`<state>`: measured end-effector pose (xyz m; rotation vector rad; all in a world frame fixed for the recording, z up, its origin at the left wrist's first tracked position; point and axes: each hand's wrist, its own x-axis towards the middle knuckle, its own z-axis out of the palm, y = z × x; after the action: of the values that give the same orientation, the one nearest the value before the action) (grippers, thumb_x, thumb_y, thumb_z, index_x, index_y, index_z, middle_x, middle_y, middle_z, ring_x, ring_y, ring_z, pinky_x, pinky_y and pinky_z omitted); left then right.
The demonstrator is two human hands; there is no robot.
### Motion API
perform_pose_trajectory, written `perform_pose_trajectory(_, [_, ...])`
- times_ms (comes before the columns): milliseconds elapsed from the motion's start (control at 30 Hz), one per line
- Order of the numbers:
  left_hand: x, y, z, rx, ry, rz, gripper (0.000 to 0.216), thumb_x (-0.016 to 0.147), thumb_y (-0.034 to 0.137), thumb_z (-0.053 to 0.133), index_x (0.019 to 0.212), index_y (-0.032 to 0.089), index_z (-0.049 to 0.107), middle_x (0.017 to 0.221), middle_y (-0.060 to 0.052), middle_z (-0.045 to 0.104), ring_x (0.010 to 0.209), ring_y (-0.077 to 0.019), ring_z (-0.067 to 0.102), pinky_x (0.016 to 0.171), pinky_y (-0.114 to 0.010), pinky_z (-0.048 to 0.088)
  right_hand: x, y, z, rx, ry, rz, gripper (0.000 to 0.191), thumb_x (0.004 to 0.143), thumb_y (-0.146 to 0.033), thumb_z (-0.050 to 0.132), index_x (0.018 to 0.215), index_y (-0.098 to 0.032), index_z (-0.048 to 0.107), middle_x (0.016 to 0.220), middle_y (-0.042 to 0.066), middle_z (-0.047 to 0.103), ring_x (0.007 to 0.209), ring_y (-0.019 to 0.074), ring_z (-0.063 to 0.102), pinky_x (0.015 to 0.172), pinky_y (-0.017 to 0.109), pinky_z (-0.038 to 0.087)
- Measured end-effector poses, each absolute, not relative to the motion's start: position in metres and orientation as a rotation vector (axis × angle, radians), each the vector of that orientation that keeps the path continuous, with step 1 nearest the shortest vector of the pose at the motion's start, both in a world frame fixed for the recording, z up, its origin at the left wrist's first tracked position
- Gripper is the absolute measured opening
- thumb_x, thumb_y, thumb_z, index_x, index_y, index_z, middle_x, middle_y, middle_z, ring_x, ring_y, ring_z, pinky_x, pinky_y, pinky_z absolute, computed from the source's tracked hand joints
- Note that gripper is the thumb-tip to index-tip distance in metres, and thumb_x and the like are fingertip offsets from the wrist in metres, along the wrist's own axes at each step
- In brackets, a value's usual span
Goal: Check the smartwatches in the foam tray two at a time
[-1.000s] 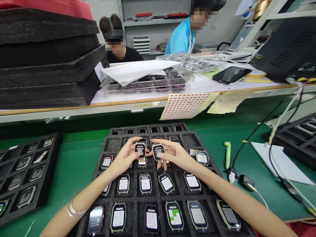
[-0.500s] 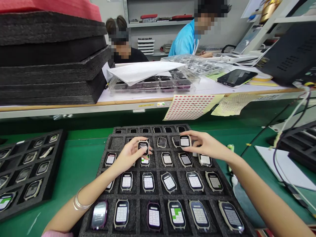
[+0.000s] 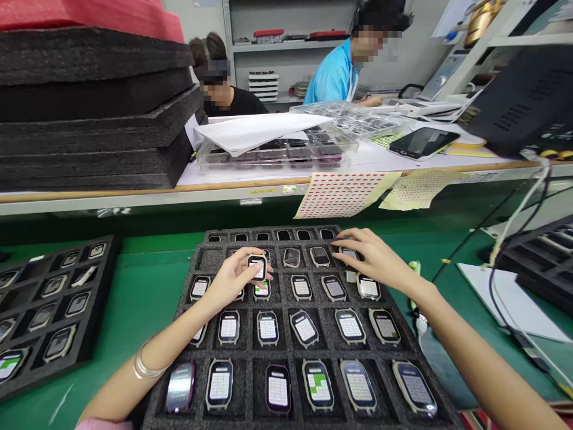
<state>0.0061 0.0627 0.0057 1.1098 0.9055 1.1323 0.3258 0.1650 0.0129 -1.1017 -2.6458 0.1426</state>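
A black foam tray (image 3: 277, 298) lies in front of me, its pockets filled with several smartwatches, most lit with white grid screens. My left hand (image 3: 239, 272) pinches one smartwatch (image 3: 256, 267) above the second-row pockets, its screen pale and facing up. Over the tray's far right corner is my right hand (image 3: 373, 254), fingers spread and nothing gripped. Beneath those fingers a smartwatch (image 3: 350, 253) sits in the corner pocket, partly hidden. Beside it, a dark-screened smartwatch (image 3: 320, 257) rests in its own pocket.
Another foam tray of watches (image 3: 58, 298) lies at left on the green table. Stacked black foam (image 3: 89, 107) towers on the shelf above, near clear plastic trays (image 3: 277, 156) and a phone (image 3: 423, 142). Cables (image 3: 496, 280) hang at right. Two people sit beyond the shelf.
My right hand has let go of a smartwatch, now in the far right corner pocket, and its fingers have spread. The watch in my left hand went from a dark text screen to a pale one.
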Motion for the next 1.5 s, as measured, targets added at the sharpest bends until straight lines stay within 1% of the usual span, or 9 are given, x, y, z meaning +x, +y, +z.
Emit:
perform_pose_trajectory(200, [-0.017, 0.069, -0.002, 1.395, 1.071, 1.127, 0.059, 0.075, 0.024, 0.070, 0.125, 0.020, 0.039, 0.107, -0.009, 0.063, 0.099, -0.0235, 0.064, 0.084, -0.037, 0.054, 0.274, 0.153, 0.009, -1.107, -2.759, 0.223, 0.026, 0.092, -0.026, 0.050, 0.108, -0.013, 0.065, 0.098, 0.014, 0.061, 0.093, 0.0291, 0.056, 0.083, 0.041, 0.043])
perform_pose_trajectory(300, [-0.051, 0.077, -0.011, 1.791, 1.518, 1.106, 0.058, 0.080, 0.030, 0.063, 0.130, 0.021, 0.035, 0.116, -0.011, 0.059, 0.094, -0.0241, 0.065, 0.081, -0.038, 0.053, 0.272, 0.153, 0.005, -1.171, -2.710, 0.242, 0.026, 0.091, -0.026, 0.052, 0.108, -0.012, 0.065, 0.092, 0.014, 0.061, 0.091, 0.0301, 0.057, 0.080, 0.040, 0.044])
perform_pose_trajectory(567, [-0.103, 0.081, -0.015, 2.302, 1.793, 0.652, 0.048, 0.077, 0.055, 0.060, 0.108, 0.018, 0.056, 0.104, -0.010, 0.061, 0.101, -0.0323, 0.055, 0.087, -0.046, 0.043, 0.285, 0.162, -0.010, -1.276, -2.488, 0.401, 0.026, 0.087, -0.028, 0.055, 0.104, -0.012, 0.066, 0.090, 0.012, 0.062, 0.086, 0.0283, 0.059, 0.077, 0.038, 0.044])
perform_pose_trajectory(667, [-0.082, 0.083, -0.005, 2.364, 1.849, 0.535, 0.040, 0.085, 0.051, 0.052, 0.106, 0.017, 0.058, 0.107, -0.013, 0.060, 0.102, -0.0319, 0.052, 0.088, -0.046, 0.040, 0.278, 0.161, -0.012, -1.303, -2.369, 0.479, 0.029, 0.082, -0.036, 0.061, 0.093, -0.010, 0.067, 0.078, 0.009, 0.060, 0.071, 0.0248, 0.058, 0.066, 0.035, 0.044])
perform_pose_trajectory(800, [-0.042, 0.089, -0.004, 2.271, 1.868, 0.506, 0.025, 0.089, 0.037, 0.050, 0.086, 0.015, 0.061, 0.090, -0.014, 0.063, 0.096, -0.0336, 0.055, 0.086, -0.047, 0.039, 0.262, 0.150, 0.004, -1.176, -2.281, 0.639, 0.029, 0.081, -0.042, 0.061, 0.076, -0.014, 0.064, 0.081, 0.008, 0.060, 0.072, 0.0216, 0.058, 0.065, 0.032, 0.046])
perform_pose_trajectory(933, [-0.021, 0.096, -0.014, 2.066, 1.916, 0.612, 0.012, 0.083, 0.021, 0.056, 0.083, 0.011, 0.060, 0.089, -0.019, 0.062, 0.098, -0.0372, 0.055, 0.087, -0.051, 0.037, 0.248, 0.130, 0.036, -1.012, -2.116, 0.968, 0.032, 0.092, -0.045, 0.048, 0.092, -0.015, 0.060, 0.093, 0.010, 0.065, 0.068, 0.0171, 0.062, 0.053, 0.027, 0.048])
perform_pose_trajectory(1100, [-0.021, 0.098, -0.006, 1.763, 1.685, 0.818, 0.014, 0.076, 0.027, 0.064, 0.070, 0.015, 0.060, 0.075, -0.010, 0.063, 0.084, -0.0311, 0.061, 0.081, -0.045, 0.045, 0.234, 0.116, 0.060, -0.787, -1.579, 1.542, 0.033, 0.087, -0.036, 0.062, 0.110, -0.013, 0.058, 0.093, 0.012, 0.068, 0.041, 0.0049, 0.044, 0.031, 0.016, 0.029])
perform_pose_trajectory(1300, [-0.002, 0.082, 0.022, 1.320, 1.225, 1.098, 0.038, 0.085, 0.048, 0.051, 0.093, 0.012, 0.060, 0.091, -0.011, 0.067, 0.082, -0.0221, 0.066, 0.076, -0.035, 0.053, 0.220, 0.114, 0.040, -0.588, -1.299, 1.905, 0.047, 0.087, -0.028, 0.064, 0.130, -0.020, 0.048, 0.104, 0.011, 0.064, 0.069, 0.0140, 0.060, 0.052, 0.022, 0.048])
perform_pose_trajectory(1500, [0.022, 0.071, 0.020, 1.073, 1.031, 1.154, 0.043, 0.082, 0.044, 0.057, 0.110, 0.012, 0.055, 0.076, -0.004, 0.060, 0.059, -0.0131, 0.059, 0.052, -0.025, 0.048, 0.224, 0.111, 0.030, -0.567, -1.395, 1.920, 0.039, 0.086, -0.024, 0.066, 0.123, -0.018, 0.057, 0.088, 0.004, 0.062, 0.057, 0.0084, 0.056, 0.052, 0.021, 0.047])
